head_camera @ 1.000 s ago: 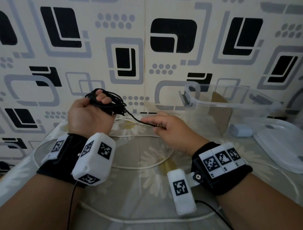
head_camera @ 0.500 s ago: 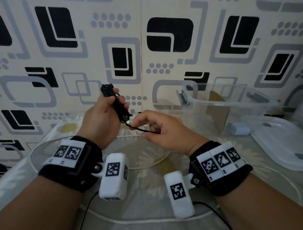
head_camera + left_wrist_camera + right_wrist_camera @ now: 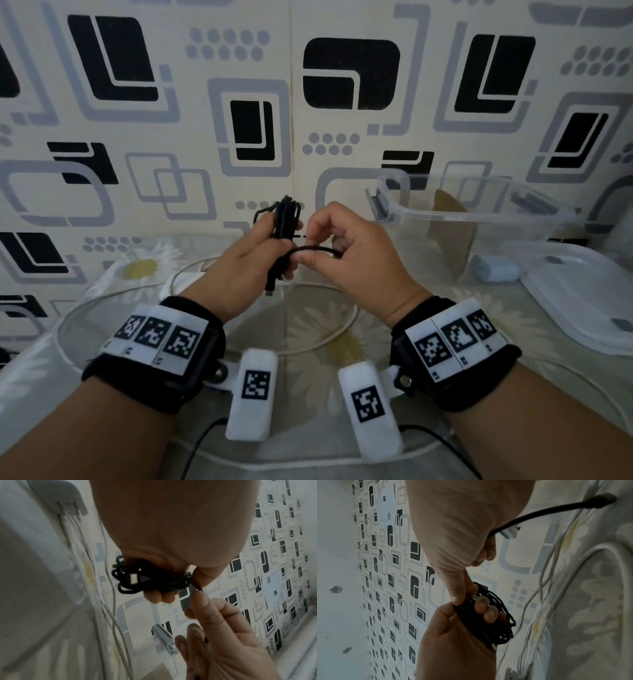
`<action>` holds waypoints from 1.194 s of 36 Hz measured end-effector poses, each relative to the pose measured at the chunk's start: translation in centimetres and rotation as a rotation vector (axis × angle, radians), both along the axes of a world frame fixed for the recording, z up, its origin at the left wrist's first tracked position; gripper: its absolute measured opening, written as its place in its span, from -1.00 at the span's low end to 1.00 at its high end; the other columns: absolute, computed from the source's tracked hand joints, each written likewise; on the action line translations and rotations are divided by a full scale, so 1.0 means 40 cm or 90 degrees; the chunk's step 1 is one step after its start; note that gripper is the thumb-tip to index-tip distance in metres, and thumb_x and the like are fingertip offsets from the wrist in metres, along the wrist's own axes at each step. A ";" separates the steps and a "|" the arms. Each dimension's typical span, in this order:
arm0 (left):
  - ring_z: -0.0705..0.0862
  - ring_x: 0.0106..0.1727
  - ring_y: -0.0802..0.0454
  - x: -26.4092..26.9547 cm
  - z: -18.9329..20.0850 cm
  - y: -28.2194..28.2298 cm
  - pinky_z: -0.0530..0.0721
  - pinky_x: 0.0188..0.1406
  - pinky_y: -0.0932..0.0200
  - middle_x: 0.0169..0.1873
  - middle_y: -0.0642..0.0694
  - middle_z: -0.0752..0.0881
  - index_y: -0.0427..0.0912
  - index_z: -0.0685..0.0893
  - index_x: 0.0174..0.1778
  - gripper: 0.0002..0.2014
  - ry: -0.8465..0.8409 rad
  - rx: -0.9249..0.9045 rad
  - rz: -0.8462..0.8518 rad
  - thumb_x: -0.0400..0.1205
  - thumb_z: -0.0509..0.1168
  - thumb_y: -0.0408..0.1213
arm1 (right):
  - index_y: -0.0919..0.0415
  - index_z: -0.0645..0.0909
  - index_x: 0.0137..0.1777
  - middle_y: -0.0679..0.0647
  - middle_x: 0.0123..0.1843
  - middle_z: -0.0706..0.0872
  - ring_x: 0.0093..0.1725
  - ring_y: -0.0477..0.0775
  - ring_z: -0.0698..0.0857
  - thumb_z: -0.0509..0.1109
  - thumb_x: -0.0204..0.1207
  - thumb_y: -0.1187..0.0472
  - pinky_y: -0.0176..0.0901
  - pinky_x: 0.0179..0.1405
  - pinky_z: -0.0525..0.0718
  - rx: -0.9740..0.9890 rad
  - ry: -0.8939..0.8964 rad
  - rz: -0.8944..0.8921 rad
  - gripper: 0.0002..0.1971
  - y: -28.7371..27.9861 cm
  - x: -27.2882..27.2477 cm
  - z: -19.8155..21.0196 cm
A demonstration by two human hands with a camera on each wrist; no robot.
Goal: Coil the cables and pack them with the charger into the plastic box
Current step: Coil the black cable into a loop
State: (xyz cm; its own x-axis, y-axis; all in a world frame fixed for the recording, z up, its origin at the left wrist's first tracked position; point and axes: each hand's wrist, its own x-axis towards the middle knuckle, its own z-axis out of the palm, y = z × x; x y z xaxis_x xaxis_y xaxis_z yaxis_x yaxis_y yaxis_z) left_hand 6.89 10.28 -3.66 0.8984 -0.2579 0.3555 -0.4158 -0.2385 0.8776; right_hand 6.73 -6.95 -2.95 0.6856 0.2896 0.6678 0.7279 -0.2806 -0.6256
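Note:
My left hand [image 3: 263, 246] grips a coiled bundle of black cable [image 3: 286, 219] upright above the table; the bundle shows in the left wrist view as black cable [image 3: 147, 580] and in the right wrist view as black cable [image 3: 489, 615]. My right hand [image 3: 329, 246] pinches the cable's loose tail [image 3: 315, 249] and holds it bent across the bundle. One plug [image 3: 270, 292] hangs below the left hand. A white cable [image 3: 329, 337] lies in loose loops on the table. The pale blue charger [image 3: 495, 269] lies beside the clear plastic box [image 3: 479, 219] at the right.
The box's clear lid [image 3: 589, 301] lies flat at the far right. A patterned wall stands close behind the table. The floral tablecloth [image 3: 308, 394] covers the table. Thin black leads run from the wrist cameras along the near edge.
The left hand has turned the black bundle upright and brought it toward the middle. The right hand rose with the tail and carried it across the bundle.

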 end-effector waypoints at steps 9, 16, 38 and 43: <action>0.43 -0.48 0.17 -0.017 0.011 -0.009 0.46 -0.45 0.37 -0.53 0.08 0.47 -0.05 0.55 -0.22 -0.57 -0.032 0.052 -0.019 0.64 0.08 0.24 | 0.12 0.63 -0.12 -0.19 -0.34 0.56 -0.37 -0.20 0.53 0.59 0.40 0.13 -0.40 -0.32 0.46 0.049 -0.007 -0.069 -0.81 -0.005 0.016 -0.004; 0.30 -0.55 0.10 0.009 -0.001 0.000 0.26 -0.50 0.21 -0.58 0.06 0.35 -0.13 0.75 0.01 -0.53 0.026 -0.067 0.068 0.62 0.22 0.23 | -0.05 0.58 0.05 -0.05 -0.08 0.59 -0.26 -0.21 0.52 0.53 0.47 0.19 -0.53 -0.21 0.44 0.069 -0.056 -0.155 -0.76 -0.016 0.029 -0.001; 0.15 -0.60 0.08 0.021 0.023 0.034 0.39 -0.36 0.11 -0.63 0.04 0.20 -0.16 0.73 -0.14 -0.40 0.195 -0.388 0.063 0.75 -0.09 0.18 | 0.03 0.52 0.37 -0.07 0.08 0.72 0.12 -0.13 0.68 0.32 0.54 -0.20 -0.28 0.06 0.57 0.094 0.282 -0.093 -0.52 -0.015 0.039 -0.024; 0.14 -0.68 0.13 0.007 0.029 0.022 0.40 -0.47 0.19 -0.69 0.07 0.21 -0.16 0.71 -0.18 -0.39 0.294 -0.347 -0.080 0.74 -0.10 0.18 | -0.02 0.35 0.53 -0.09 0.29 0.61 0.29 -0.19 0.57 0.35 0.50 -0.17 -0.34 0.24 0.47 0.051 0.286 -0.014 -0.37 -0.001 0.031 -0.027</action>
State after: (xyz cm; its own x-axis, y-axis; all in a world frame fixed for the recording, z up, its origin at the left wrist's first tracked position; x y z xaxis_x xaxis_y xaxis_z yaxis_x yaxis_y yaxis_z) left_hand 7.17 11.14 -2.51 0.9633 -0.2626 0.0550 0.0298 0.3083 0.9508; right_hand 7.96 -7.00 -4.02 0.9178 0.2309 0.3230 0.3741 -0.2305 -0.8983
